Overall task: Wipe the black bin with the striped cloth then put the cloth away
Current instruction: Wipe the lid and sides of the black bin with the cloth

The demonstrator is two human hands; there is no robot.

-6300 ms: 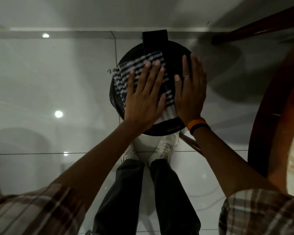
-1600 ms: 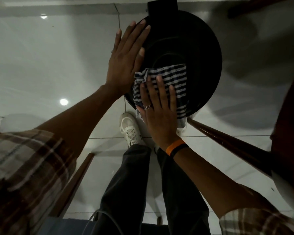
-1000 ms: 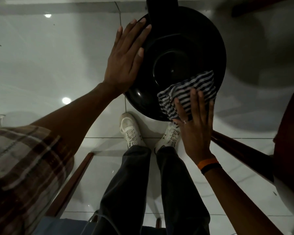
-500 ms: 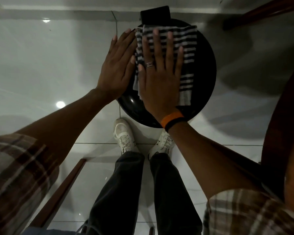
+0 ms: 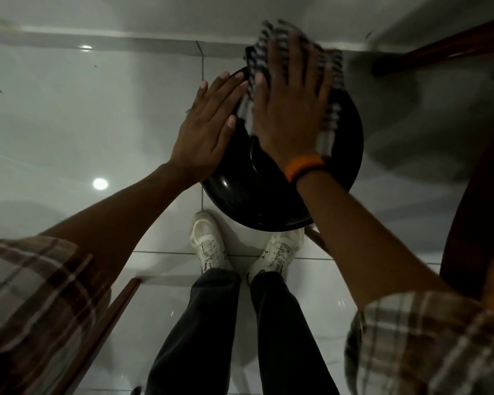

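Right hand: Your right hand [image 5: 290, 109] lies flat with fingers spread wide, palm pressing the striped cloth [image 5: 330, 81] down onto the far part of the black bin's lid; it pins the cloth without pinching it, and it shows blurred.
Left hand: Your left hand [image 5: 208, 129] lies open, fingers straight and close together, resting flat on the lid's left edge just beside your right hand, holding nothing.
Striped cloth: It sits under your right palm and fingers, its far end reaching past your fingertips over the back edge of the lid, its right side hanging out beyond your little finger.
Black bin: The black bin [image 5: 345, 155] stands beneath both hands, round lid closed and glossy; what is inside you cannot tell.
Wrist: An orange band and a black band [image 5: 304, 166] circle your right wrist, over the middle of the lid.
Below your hands: Your white shoes [image 5: 208, 243] stand on the pale tiled floor [image 5: 69, 124], toes just at the bin's near edge.
Right of your right hand: Dark wooden furniture [image 5: 474, 181] curves close to the bin.
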